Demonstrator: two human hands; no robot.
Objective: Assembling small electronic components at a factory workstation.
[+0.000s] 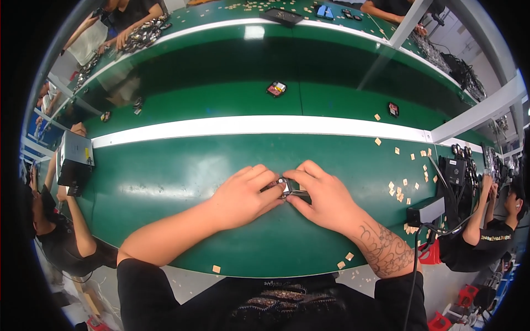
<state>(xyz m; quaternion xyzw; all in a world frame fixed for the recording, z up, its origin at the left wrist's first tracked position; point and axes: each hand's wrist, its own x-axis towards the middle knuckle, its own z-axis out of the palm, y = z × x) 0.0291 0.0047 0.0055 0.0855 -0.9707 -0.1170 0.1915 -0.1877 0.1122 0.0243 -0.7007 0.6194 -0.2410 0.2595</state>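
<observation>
At the middle of the green table (pixel 165 209), a small dark electronic device with a pale part (pixel 285 188) sits between my two hands. My left hand (pixel 247 194) is curled, its fingertips gripping the device from the left. From the right, my right hand (pixel 324 196) closes on it, index finger at the far side and thumb at the near side. A thin dark, shiny piece (pixel 301 193) shows under the right palm; what it is I cannot make out. My fingers cover most of the device.
Small tan squares (pixel 399 193) lie scattered at the right, some near the front edge. A black box with a cable (pixel 425 211) stands right, a larger dark box (pixel 75 161) left. Beyond a white rail (pixel 265 126) lie opened devices (pixel 276 89). Other people work around.
</observation>
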